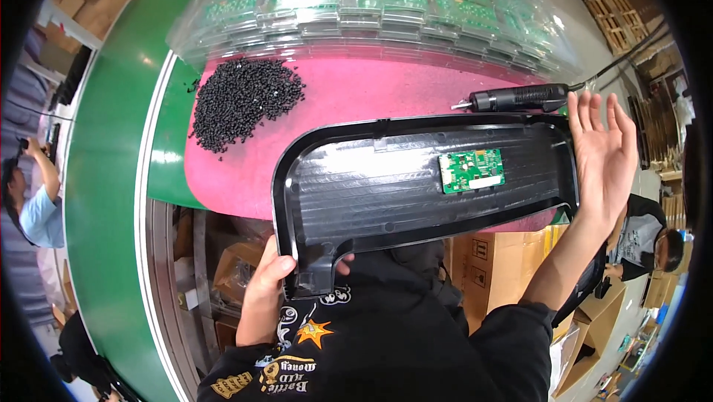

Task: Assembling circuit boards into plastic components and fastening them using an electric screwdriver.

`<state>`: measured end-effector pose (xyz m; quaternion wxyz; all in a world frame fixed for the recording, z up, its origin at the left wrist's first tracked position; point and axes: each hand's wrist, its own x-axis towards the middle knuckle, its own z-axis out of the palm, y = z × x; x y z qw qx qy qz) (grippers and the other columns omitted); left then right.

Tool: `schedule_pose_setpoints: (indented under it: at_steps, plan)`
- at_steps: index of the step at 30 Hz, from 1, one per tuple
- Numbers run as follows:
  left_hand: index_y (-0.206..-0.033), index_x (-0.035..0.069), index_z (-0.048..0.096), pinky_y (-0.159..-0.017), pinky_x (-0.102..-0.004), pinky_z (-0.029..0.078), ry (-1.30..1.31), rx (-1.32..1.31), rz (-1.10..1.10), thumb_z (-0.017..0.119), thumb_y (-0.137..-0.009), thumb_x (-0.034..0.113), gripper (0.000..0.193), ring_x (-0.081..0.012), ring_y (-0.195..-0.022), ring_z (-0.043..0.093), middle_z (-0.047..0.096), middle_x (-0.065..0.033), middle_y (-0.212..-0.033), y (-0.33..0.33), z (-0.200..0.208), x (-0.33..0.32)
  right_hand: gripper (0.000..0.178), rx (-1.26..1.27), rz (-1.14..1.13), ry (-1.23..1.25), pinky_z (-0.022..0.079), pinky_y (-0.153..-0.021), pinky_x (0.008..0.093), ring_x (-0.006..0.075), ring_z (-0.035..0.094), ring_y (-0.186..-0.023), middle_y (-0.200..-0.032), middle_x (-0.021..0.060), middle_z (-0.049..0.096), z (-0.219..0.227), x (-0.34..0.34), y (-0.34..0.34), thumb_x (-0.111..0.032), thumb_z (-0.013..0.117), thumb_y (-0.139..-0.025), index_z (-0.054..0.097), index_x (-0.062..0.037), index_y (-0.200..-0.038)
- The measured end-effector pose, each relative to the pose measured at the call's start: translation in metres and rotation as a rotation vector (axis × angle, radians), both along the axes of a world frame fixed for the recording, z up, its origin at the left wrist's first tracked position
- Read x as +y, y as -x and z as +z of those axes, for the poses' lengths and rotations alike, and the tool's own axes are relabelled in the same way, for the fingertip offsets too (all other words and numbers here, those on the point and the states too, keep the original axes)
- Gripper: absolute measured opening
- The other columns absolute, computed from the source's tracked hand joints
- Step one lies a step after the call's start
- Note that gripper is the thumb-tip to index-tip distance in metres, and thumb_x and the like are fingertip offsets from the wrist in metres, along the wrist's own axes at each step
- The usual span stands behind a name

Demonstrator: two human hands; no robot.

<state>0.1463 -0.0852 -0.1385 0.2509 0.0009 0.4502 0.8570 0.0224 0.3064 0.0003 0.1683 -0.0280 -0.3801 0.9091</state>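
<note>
A long black plastic housing (356,205), shallow with a raised rim, lies tilted across the near edge of a pink mat (349,90). Its lower-left corner is gripped by my left hand (269,276), thumb on the rim and fingertips showing past the leg. Inside the housing, right of its middle, rests a small green circuit board (471,171) with a white connector strip. My right hand (605,153) is beside the housing's right end, palm up and fingers stretched out, holding nothing. Whether it touches the rim I cannot tell.
A black electric screwdriver (518,98) lies behind the housing. Small black screws (245,101) are heaped at the mat's left. Stacked clear trays (382,12) of green boards stand at the back. A green conveyor belt (111,179) runs at left; cardboard boxes (483,272) sit below. Other people are nearby.
</note>
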Motion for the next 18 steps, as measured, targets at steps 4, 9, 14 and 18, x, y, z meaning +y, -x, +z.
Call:
schedule_pose_setpoints:
  at_steps: [4,9,14,18]
  plan:
    - [-0.137,-0.014,0.026,-0.064,-0.0523,0.060,-0.556,-0.107,0.221,0.059,-0.071,0.030,0.087,-0.0537,-0.080,0.065,0.056,-0.0384,-0.113,-0.005,-0.025,-0.025,0.026,-0.066,-0.280,-0.303,0.044,-0.079,0.0303,0.0133,0.050,-0.096,-0.103,0.0018,0.056,0.026,0.047,-0.045,-0.008,0.062,-0.089,0.056,-0.0064,-0.114]
    - [-0.137,-0.008,0.036,-0.055,-0.0424,0.061,-0.427,0.262,0.692,0.062,-0.080,0.034,0.076,-0.0409,-0.068,0.067,0.062,-0.0327,-0.099,-0.020,0.034,-0.094,0.028,0.007,-0.767,-0.659,0.037,-0.064,0.0222,0.0066,0.046,-0.069,-0.085,-0.0002,0.052,-0.020,0.167,-0.072,-0.006,0.066,-0.088,0.051,-0.0036,-0.111]
    - [-0.140,-0.011,0.028,-0.066,-0.0296,0.053,-0.312,0.550,1.019,0.059,-0.085,0.027,0.073,-0.0310,-0.098,0.063,0.039,-0.0342,-0.139,-0.014,0.036,-0.174,0.021,-0.689,-1.040,-1.234,0.044,-0.064,0.0303,0.0133,0.053,-0.070,-0.075,0.0043,0.060,-0.144,0.372,-0.210,-0.019,0.070,-0.080,0.064,0.0015,-0.080]
    - [-0.146,-0.009,0.013,-0.074,-0.0305,0.051,-0.322,0.576,1.096,0.055,-0.085,0.006,0.076,-0.0365,-0.126,0.049,0.020,-0.0310,-0.152,0.010,0.051,-0.175,0.080,-2.138,-1.260,-1.324,0.046,-0.090,0.0615,0.0463,0.057,-0.110,-0.121,0.0246,0.060,-0.242,0.398,-0.308,-0.064,0.074,-0.064,0.066,0.0010,-0.110]
